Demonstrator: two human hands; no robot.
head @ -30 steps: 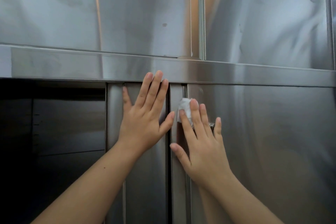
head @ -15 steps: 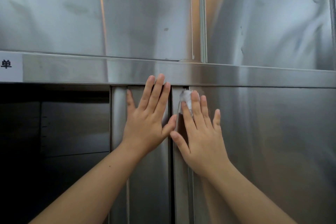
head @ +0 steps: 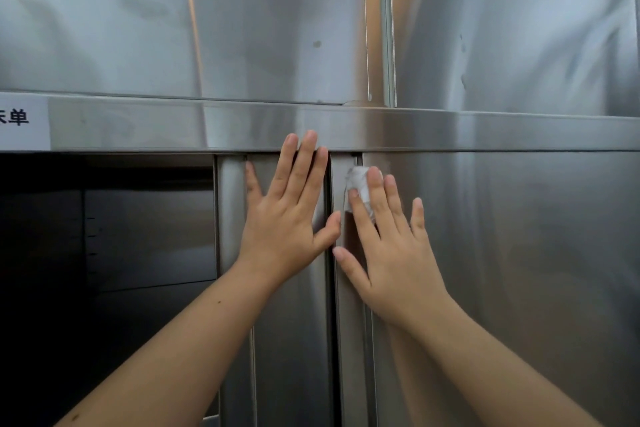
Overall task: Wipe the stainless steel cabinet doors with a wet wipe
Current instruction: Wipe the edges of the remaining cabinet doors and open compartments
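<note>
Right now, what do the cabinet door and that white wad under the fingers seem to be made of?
The cabinet door looks like brushed stainless steel, from its streaky grain and blurred reflections. The white wad is likely a paper or nonwoven wipe, crumpled and matte; wetness unclear.

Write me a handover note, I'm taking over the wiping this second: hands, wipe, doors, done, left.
Left hand: flat, fingers straight, braced on the left door.
Right hand: straight fingers press the wet wipe onto the left edge of the right door, just under the horizontal rail.
Done: cannot tell which areas are wiped.
Left: probably the right door's wide face and the left door.
</note>
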